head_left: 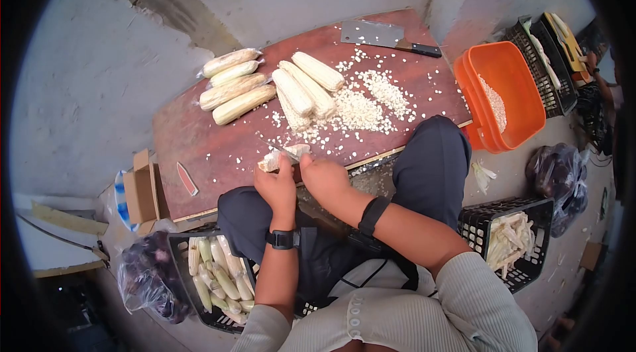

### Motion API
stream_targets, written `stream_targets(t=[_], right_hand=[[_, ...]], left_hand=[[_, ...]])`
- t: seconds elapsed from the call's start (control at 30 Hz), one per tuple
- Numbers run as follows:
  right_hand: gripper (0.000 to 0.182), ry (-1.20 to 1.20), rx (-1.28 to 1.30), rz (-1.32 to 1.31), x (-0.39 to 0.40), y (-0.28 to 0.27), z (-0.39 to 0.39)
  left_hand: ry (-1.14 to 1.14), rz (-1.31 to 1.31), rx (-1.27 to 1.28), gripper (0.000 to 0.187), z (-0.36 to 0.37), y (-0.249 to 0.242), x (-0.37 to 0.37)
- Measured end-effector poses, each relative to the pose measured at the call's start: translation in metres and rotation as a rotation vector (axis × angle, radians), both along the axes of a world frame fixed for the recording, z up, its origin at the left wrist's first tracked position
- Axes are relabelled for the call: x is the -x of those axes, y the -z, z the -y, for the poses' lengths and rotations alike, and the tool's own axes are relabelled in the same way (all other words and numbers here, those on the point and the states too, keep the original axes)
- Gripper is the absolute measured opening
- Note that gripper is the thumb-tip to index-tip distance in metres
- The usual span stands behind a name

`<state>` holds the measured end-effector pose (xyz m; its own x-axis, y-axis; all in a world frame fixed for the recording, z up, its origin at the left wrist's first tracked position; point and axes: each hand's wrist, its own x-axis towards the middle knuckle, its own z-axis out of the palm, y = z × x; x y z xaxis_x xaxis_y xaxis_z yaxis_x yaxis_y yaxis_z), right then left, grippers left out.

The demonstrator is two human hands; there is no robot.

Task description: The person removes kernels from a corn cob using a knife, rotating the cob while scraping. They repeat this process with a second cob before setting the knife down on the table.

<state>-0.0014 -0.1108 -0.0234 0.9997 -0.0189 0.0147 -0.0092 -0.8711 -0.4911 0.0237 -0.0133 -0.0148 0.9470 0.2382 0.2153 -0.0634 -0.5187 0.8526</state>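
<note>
My left hand is closed around a partly stripped corn cob at the near edge of the red table. Beside it, my right hand is closed on a small knife, its thin blade lying against the cob; the handle is hidden in the fist. Just beyond the hands, loose white kernels are heaped and scattered. Several husked cobs lie stacked at the middle of the table, and several plastic-wrapped cobs sit to their left.
A cleaver lies at the back edge, and a red-and-white blade-shaped piece at left. Right of the table stands an orange bucket holding kernels. Black crates of corn and stripped cobs or husks flank my legs. Another person's hand shows far right.
</note>
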Motion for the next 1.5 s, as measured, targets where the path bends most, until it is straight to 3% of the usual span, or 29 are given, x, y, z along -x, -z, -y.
stream_targets(t=[0.07,0.17,0.43,0.63,0.73,0.83,0.93,1.03,1.27,1.5], right_hand=[[0.014,0.025,-0.096,0.011,-0.014,0.009,0.001],[0.018,-0.085,-0.029,-0.232,-0.033,-0.009,0.004],[0.022,-0.078,-0.179,-0.093,-0.013,0.013,0.025],[0.025,-0.028,-0.560,-0.184,-0.008,0.023,0.031],[0.026,0.173,-0.769,-0.259,0.000,0.027,0.034],[0.023,0.138,-0.365,-0.142,0.016,0.027,0.043],[0.018,0.077,-0.237,0.037,0.034,0.015,0.045],[0.014,-0.038,-0.089,0.045,0.047,-0.012,0.041],[0.012,-0.062,-0.032,0.000,0.054,0.001,0.034],[0.013,-0.053,-0.032,-0.164,0.043,0.001,0.036]], left_hand=[[0.080,0.286,-0.304,0.020,0.008,-0.003,0.003],[0.014,0.094,-0.068,0.020,-0.001,0.010,-0.007],[0.018,-0.077,0.139,0.022,-0.002,0.017,0.001],[0.035,0.104,0.082,0.022,0.002,0.018,0.006],[0.015,-0.012,0.325,0.021,0.003,0.006,0.014],[0.003,-0.013,0.306,0.021,0.000,0.005,0.017],[-0.006,-0.034,0.282,0.022,-0.002,0.003,0.017],[0.004,-0.086,0.275,0.022,-0.006,0.007,0.016],[-0.029,-0.116,0.336,0.023,0.003,-0.002,0.015],[0.012,-0.154,0.160,0.022,0.002,0.013,0.004]])
